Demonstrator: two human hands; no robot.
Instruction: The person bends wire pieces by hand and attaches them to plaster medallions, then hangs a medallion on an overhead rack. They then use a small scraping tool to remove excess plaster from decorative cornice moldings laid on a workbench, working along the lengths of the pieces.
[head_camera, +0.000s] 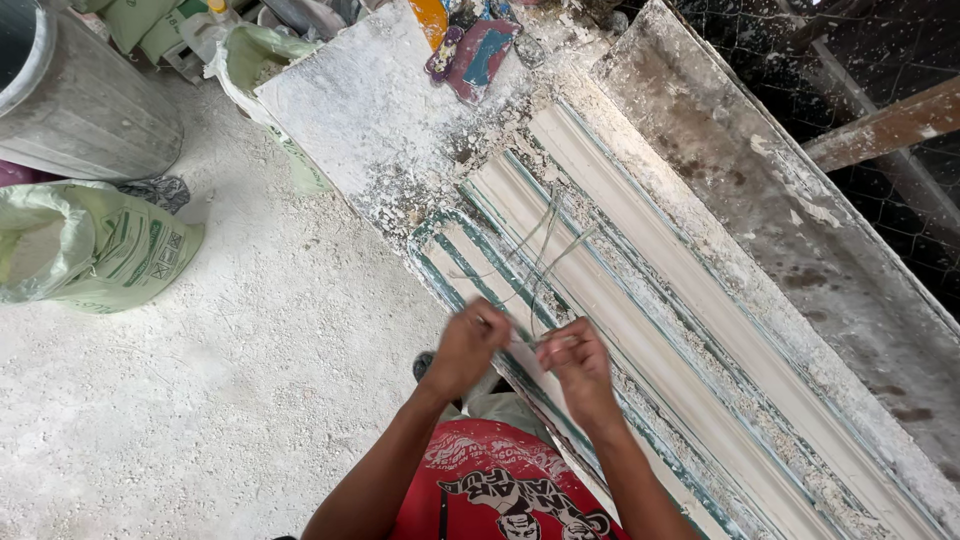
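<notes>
Fingertips of both hands, left hand (468, 345) and right hand (577, 362), blur together, so each grip on the fibres (545, 245) is hard to read. The mould (700, 330) runs off the bottom right edge. The drum (80, 95) and sack (85, 245) are cut at the left. Clutter along the top edge is too small to tell.

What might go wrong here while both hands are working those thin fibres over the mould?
The fibres are loose and splayed, pinched only between the left hand and right hand, so strands may slip or tangle. Dried plaster crumbs litter the mould and could get caught in them.
</notes>
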